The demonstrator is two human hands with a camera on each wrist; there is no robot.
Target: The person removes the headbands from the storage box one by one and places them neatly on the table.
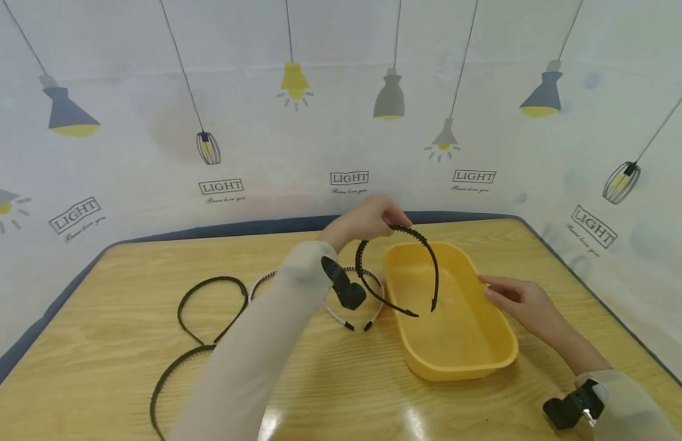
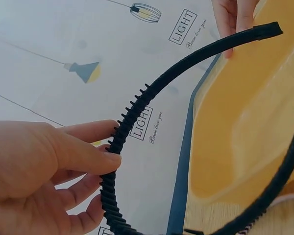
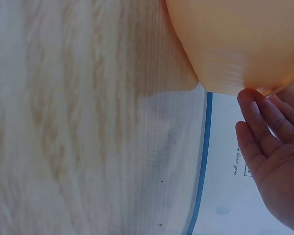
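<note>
My left hand pinches a black toothed headband between thumb and fingers at the top of its curve. Its two ends hang down over the left side of a yellow plastic basin. On the far side of the basin, my right hand touches the right rim, its fingers nearly straight against the outer wall. A pink-and-black headband lies on the table just left of the basin, partly covered by my left wrist.
Another pink headband shows beside my left sleeve, mostly hidden. Farther left lie a black headband and, nearer me, a second black headband, on the wooden table. A lamp-printed backdrop stands behind the table.
</note>
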